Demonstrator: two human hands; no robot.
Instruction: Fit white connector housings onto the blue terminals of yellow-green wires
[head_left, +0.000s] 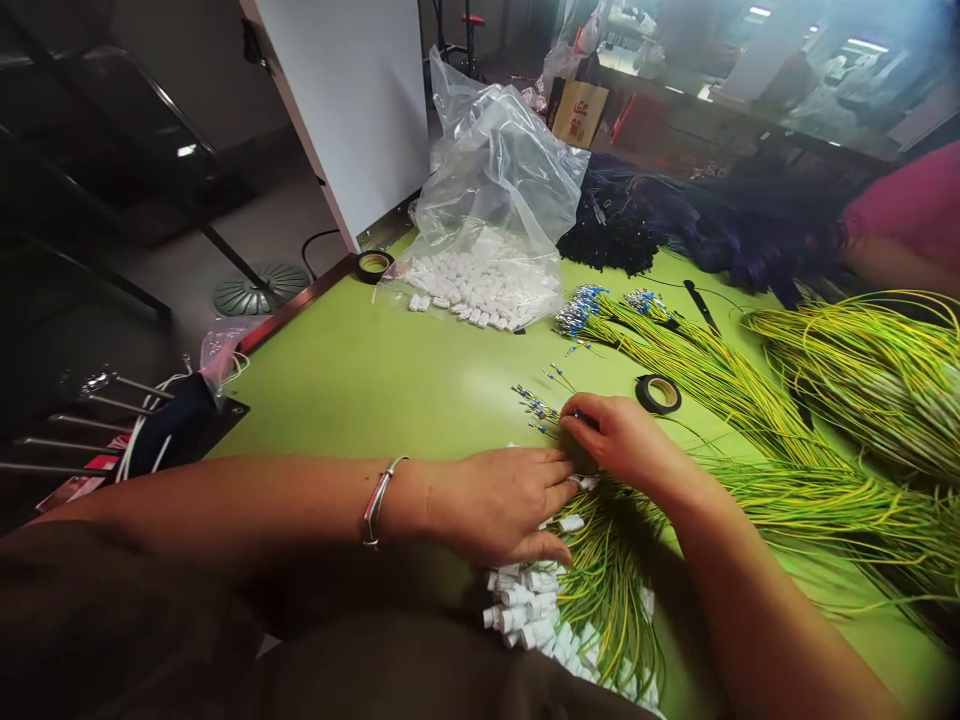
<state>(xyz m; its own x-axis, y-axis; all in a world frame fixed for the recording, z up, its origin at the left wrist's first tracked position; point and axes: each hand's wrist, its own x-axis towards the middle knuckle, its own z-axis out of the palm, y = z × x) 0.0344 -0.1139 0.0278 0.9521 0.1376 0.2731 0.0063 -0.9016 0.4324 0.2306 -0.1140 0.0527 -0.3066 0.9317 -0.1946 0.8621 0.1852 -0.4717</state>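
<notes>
My left hand (510, 500) lies palm down, fingers stretched and thumb apart, over yellow-green wires (615, 580) that end in white plastic connector housings (532, 605). Just beyond its fingertips, my right hand (611, 435) is closed in a pinch. Several wire ends with metal terminals and blue sleeves (534, 405) stick out to the left of the right fingers, and the wires seem to run into that grip. The fingers hide exactly where they are held. A roll of black tape (658, 394) lies just beyond the right hand.
A clear plastic bag (499, 160) spills white housings (480, 285) at the back. Beside it are a second tape roll (374, 265) and a dark heap of connectors (611, 235). Long wire bundles (735, 390) cover the right side, near a black-handled tool (701, 305). Another person's pink sleeve (907, 205) shows at right.
</notes>
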